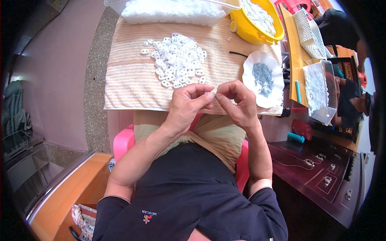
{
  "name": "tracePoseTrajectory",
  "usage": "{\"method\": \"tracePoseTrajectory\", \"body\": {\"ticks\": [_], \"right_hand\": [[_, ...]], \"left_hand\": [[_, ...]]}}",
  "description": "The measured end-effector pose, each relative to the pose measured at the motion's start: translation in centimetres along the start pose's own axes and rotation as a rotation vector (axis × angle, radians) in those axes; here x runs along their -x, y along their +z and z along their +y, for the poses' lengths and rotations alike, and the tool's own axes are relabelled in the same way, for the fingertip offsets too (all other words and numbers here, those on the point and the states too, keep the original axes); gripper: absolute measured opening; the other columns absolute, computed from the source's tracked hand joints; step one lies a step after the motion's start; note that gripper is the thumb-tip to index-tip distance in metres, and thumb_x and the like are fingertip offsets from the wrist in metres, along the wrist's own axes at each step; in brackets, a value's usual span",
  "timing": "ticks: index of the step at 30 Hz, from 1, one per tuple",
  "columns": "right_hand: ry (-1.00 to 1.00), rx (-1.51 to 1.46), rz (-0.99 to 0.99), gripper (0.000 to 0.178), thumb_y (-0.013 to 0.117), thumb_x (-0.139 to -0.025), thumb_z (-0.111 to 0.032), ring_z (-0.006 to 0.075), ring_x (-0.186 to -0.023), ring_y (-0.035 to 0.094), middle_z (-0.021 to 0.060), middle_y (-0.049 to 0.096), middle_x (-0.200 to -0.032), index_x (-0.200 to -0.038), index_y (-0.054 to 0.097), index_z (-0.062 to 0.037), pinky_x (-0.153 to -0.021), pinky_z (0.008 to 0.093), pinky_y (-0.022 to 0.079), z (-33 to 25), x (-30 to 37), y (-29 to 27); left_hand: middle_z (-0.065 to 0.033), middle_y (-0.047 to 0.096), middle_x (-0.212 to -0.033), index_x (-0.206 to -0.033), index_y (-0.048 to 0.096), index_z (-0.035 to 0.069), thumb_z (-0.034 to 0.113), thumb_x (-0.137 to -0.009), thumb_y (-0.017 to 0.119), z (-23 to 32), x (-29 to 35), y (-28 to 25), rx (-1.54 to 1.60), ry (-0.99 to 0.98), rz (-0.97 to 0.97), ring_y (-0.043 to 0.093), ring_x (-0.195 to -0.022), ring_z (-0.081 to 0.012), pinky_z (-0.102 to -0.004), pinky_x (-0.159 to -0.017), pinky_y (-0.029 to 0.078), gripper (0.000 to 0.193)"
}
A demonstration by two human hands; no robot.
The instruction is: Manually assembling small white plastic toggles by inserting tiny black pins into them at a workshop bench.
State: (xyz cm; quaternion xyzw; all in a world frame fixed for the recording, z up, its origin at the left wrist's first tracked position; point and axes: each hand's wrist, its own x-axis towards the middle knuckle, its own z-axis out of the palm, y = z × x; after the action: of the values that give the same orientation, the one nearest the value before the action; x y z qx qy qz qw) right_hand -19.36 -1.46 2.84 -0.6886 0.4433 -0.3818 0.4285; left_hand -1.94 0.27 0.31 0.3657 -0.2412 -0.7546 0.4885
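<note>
My left hand (181, 107) is closed in a pinch, with a small whitish piece (214, 91) showing at its thumb tip. Fingertip to fingertip with it, my right hand (240, 105) is also pinched; whatever lies between its fingers is too small to make out. Both hands hover at the near edge of a striped towel (128, 80). Just beyond them is a heap of white plastic pieces (179, 58), each with two holes. To the right of my right hand sits a white wavy-rimmed dish (250, 67) holding many tiny dark slender parts.
A clear bin (231, 5) of white pieces stands at the far edge, beside a yellow basin (246, 32) of similar pieces. A thin black rod (238, 53) lies near the dish. Farther right are a white perforated basket (309, 34), another clear bin (330, 92) and a person (350, 100).
</note>
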Motion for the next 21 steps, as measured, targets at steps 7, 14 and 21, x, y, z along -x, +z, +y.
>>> {"method": "tracePoseTrajectory", "body": {"ticks": [7, 14, 21], "right_hand": [[0.156, -0.243, 0.009, 0.009, 0.065, -0.086, -0.001, 0.0027, -0.069, 0.052, -0.001, 0.058, -0.079, -0.092, 0.058, 0.0004, -0.06, 0.0179, 0.042, 0.5, -0.1, -0.1], [0.274, -0.428, -0.03, 0.015, 0.061, -0.091, -0.006, 0.0127, -0.077, 0.064, 0.0081, 0.065, -0.087, -0.102, 0.058, 0.0052, -0.072, 0.0254, 0.053, 0.6, -0.1, 0.3], [0.245, -0.253, 0.007, 0.015, 0.06, -0.093, -0.009, 0.0094, -0.073, 0.063, 0.0059, 0.067, -0.082, -0.1, 0.064, 0.0045, -0.068, 0.0235, 0.053, 0.7, 0.1, 1.6]], "left_hand": [[-0.0056, 0.067, -0.087, -0.104, 0.065, -0.001, 0.012, -0.088, 0.068, 0.0, -0.1, -0.2, -0.087, 0.033, -0.037, 0.063, -0.072, -0.0098, -0.0231, -0.069, 0.054, 0.021], [-0.0059, 0.067, -0.086, -0.099, 0.063, -0.004, 0.009, -0.092, 0.062, -0.7, -0.2, -0.3, -0.175, 0.141, -0.027, 0.063, -0.075, -0.009, -0.0226, -0.069, 0.054, 0.015], [-0.0066, 0.067, -0.085, -0.099, 0.063, -0.005, 0.007, -0.092, 0.061, -0.9, -0.1, 0.1, -0.231, 0.281, 0.066, 0.065, -0.074, -0.0101, -0.0228, -0.068, 0.054, 0.014]]}}
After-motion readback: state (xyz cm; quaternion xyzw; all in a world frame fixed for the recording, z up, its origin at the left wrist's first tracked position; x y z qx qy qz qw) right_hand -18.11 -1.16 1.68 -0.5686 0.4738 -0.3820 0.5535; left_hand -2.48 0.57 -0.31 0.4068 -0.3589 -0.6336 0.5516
